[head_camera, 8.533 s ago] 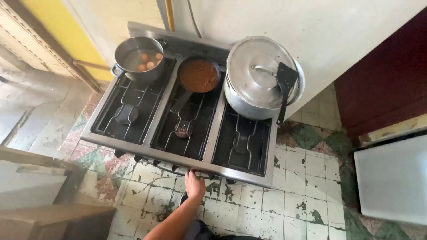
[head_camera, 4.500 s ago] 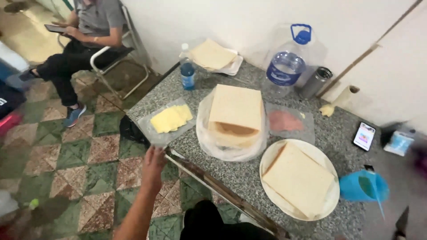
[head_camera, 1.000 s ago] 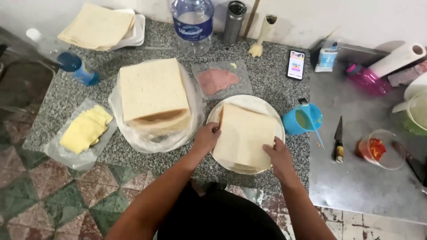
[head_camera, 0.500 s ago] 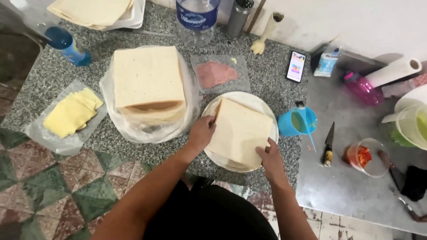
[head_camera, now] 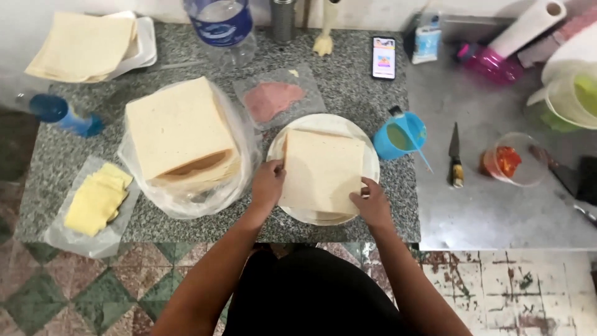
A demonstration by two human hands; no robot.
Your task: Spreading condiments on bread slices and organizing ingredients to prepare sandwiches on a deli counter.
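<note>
Far left on your grey speckled stone bench (head_camera: 348,81), pale yellow cheese slices on clear plastic (head_camera: 93,200) lie well clear of your hands, and just right of them sits the tall stack of pale square bread slices in its open clear bag (head_camera: 180,134). Now your left hand (head_camera: 267,183): it comes in from below, forearm angled up and to the right, fingers (head_camera: 276,167) curled onto the left edge of the pale square bread slice on top of the pile (head_camera: 323,171), thumb side pressing that edge rather than lifting it. The slice lies square on the round white plate (head_camera: 372,163), directly between your two hands, its sides running away from you. Both hands sit equally close. Your right hand (head_camera: 372,202) pinches the near right corner, fingertips on top of the bread, wrist low over the bench edge. Further right, the blue cup with a green sauce and a stick (head_camera: 401,135) stands just beside the plate.
</note>
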